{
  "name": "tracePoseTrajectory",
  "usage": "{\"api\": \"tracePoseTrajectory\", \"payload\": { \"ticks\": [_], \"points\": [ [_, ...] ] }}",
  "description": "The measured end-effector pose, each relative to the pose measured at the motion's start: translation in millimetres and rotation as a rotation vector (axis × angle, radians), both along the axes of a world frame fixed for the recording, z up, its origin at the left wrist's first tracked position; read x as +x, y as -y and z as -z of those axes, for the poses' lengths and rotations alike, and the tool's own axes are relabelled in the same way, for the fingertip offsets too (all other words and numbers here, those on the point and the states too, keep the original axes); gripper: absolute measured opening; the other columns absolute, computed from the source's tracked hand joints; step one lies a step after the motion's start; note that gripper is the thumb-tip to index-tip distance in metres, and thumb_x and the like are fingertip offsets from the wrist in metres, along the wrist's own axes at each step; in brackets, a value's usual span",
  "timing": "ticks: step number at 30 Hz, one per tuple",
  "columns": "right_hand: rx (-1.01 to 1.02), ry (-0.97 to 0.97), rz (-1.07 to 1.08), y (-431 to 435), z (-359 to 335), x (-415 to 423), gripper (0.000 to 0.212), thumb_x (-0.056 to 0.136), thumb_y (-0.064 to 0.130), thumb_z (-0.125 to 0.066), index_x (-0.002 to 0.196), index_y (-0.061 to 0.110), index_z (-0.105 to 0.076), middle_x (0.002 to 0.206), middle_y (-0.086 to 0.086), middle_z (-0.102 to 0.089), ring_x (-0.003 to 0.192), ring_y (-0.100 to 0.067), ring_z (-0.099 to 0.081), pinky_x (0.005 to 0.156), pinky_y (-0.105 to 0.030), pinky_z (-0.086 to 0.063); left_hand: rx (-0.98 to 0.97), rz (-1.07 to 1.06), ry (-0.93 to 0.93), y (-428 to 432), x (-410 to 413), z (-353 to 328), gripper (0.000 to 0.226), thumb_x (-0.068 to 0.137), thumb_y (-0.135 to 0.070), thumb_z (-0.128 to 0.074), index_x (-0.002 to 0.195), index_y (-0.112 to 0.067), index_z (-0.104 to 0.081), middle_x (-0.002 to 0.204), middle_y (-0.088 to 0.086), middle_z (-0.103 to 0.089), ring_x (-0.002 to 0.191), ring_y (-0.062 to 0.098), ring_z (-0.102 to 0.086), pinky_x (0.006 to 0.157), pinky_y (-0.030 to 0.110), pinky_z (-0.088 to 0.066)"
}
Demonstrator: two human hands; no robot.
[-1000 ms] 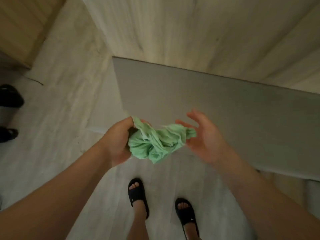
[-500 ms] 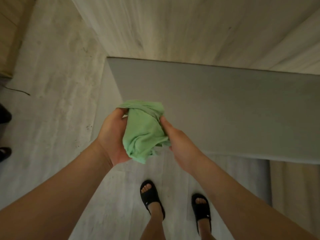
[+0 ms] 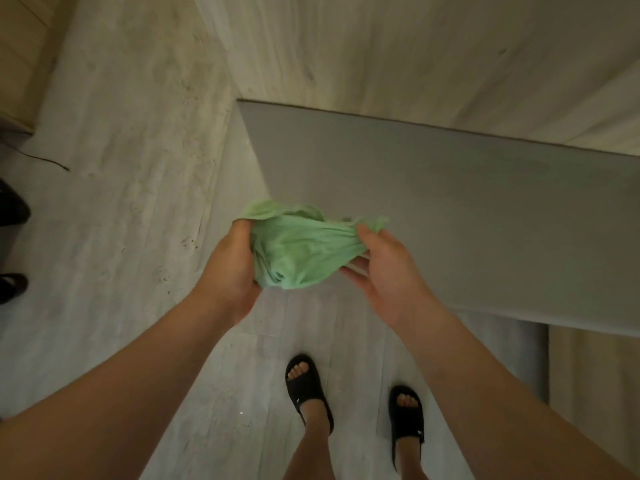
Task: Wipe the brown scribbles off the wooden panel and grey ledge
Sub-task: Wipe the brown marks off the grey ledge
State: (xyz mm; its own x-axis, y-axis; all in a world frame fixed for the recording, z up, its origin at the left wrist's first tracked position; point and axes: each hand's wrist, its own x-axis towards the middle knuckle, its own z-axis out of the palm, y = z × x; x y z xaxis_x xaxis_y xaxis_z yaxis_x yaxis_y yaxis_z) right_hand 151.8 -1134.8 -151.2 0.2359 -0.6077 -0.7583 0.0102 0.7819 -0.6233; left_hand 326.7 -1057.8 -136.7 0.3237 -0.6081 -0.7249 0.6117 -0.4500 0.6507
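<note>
The pale wooden panel (image 3: 415, 46) fills twelve to two o'clock, and the grey ledge (image 3: 485, 209) runs below it toward three. At centre, over the ledge's near corner, my hands hold a bunched green cloth (image 3: 298, 247). My left hand (image 3: 230, 268) grips its nine-o'clock side and my right hand (image 3: 391, 271) pinches its three-o'clock end. A small dark fleck (image 3: 346, 219) beyond the cloth may be scribble.

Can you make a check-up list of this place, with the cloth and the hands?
Surface: grey ledge and wooden panel, no brown scribbles seen.
Job's things: green cloth, bunched between both hands.
Clutter: nothing seen.
Hands: left hand grips the cloth; right hand pinches its other end.
Cables: thin dark cord on the floor, far left.
Surroundings: pale floor; black sandals on the person's feet; dark shoes at left edge.
</note>
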Motion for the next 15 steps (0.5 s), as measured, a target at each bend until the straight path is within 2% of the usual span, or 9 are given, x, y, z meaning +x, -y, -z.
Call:
{"api": "tracePoseTrajectory", "payload": {
  "ticks": [1, 3, 5, 7, 9, 11, 13, 15],
  "points": [
    [-0.089, -0.065, -0.024, 0, 4, -2, 0.024, 0.110, 0.021, -0.046, 0.122, 0.016, -0.066, 0.116, -0.003, -0.076, 0.107, -0.019, -0.073, 0.098, -0.043, -0.058, 0.041, -0.010, 0.080, -5, 4, 0, 0.038, 0.107, -0.035, -0.048, 0.125, -0.012, -0.072, 0.123, 0.007, -0.075, 0.118, 0.025, -0.070, 0.103, 0.047, -0.053],
    [-0.177, -0.114, 0.000, 1, 9, -5, 0.026, 0.111, 0.025, -0.045, 0.132, 0.018, -0.060, 0.126, -0.002, -0.071, 0.114, -0.017, -0.070, 0.101, -0.043, -0.057, 0.096, 0.003, 0.191, -13, 9, -1, 0.027, 0.104, -0.024, -0.052, 0.116, -0.013, -0.074, 0.115, 0.005, -0.077, 0.113, 0.023, -0.072, 0.096, 0.046, -0.057],
    [-0.188, -0.050, 0.017, 4, 8, -11, 0.028, 0.111, 0.026, -0.048, 0.136, 0.017, -0.054, 0.130, -0.003, -0.068, 0.115, -0.017, -0.070, 0.096, -0.040, -0.059, 0.100, 0.053, 0.251, -19, 15, 0, 0.025, 0.101, -0.015, -0.054, 0.118, -0.012, -0.072, 0.118, 0.007, -0.075, 0.115, 0.021, -0.070, 0.096, 0.044, -0.057],
    [-0.200, 0.038, -0.035, 10, 7, -18, 0.026, 0.107, 0.018, -0.056, 0.132, 0.015, -0.051, 0.126, -0.006, -0.069, 0.114, -0.024, -0.071, 0.095, -0.042, -0.059, 0.104, 0.118, 0.329, -20, 16, -1, 0.035, 0.090, -0.019, -0.060, 0.123, -0.018, -0.071, 0.123, 0.003, -0.070, 0.117, 0.016, -0.065, 0.103, 0.038, -0.052],
    [-0.254, 0.054, -0.142, 11, 9, -24, 0.035, 0.097, 0.003, -0.062, 0.129, 0.012, -0.051, 0.122, -0.011, -0.069, 0.114, -0.029, -0.070, 0.095, -0.046, -0.059, 0.072, 0.184, 0.326, -19, 15, -3, 0.046, 0.078, -0.024, -0.057, 0.121, -0.024, -0.073, 0.123, -0.001, -0.070, 0.119, 0.012, -0.064, 0.108, 0.031, -0.045],
    [-0.301, 0.005, -0.240, 9, 10, -28, 0.041, 0.092, -0.005, -0.062, 0.130, 0.010, -0.056, 0.124, -0.014, -0.071, 0.115, -0.030, -0.070, 0.096, -0.050, -0.059, 0.028, 0.225, 0.249, -19, 12, 0, 0.037, 0.083, -0.025, -0.050, 0.101, -0.013, -0.079, 0.112, 0.007, -0.077, 0.115, 0.020, -0.068, 0.108, 0.036, -0.044],
    [-0.316, -0.059, -0.296, 6, 8, -34, 0.039, 0.090, -0.005, -0.060, 0.127, 0.009, -0.063, 0.120, -0.013, -0.073, 0.112, -0.030, -0.072, 0.093, -0.054, -0.060, 0.038, 0.256, 0.275, -18, 10, 5, 0.039, 0.083, -0.032, -0.051, 0.081, 0.003, -0.068, 0.089, 0.009, -0.073, 0.093, 0.030, -0.066, 0.094, 0.046, -0.046],
    [-0.294, -0.106, -0.300, 3, 8, -43, 0.031, 0.087, 0.001, -0.059, 0.114, 0.012, -0.070, 0.109, -0.010, -0.077, 0.101, -0.028, -0.075, 0.086, -0.053, -0.062, 0.046, 0.282, 0.301, -18, 9, 10, 0.029, 0.071, -0.039, -0.056, 0.072, -0.011, -0.055, 0.074, 0.005, -0.051, 0.078, 0.026, -0.046, 0.077, 0.046, -0.038]
  ]
}}
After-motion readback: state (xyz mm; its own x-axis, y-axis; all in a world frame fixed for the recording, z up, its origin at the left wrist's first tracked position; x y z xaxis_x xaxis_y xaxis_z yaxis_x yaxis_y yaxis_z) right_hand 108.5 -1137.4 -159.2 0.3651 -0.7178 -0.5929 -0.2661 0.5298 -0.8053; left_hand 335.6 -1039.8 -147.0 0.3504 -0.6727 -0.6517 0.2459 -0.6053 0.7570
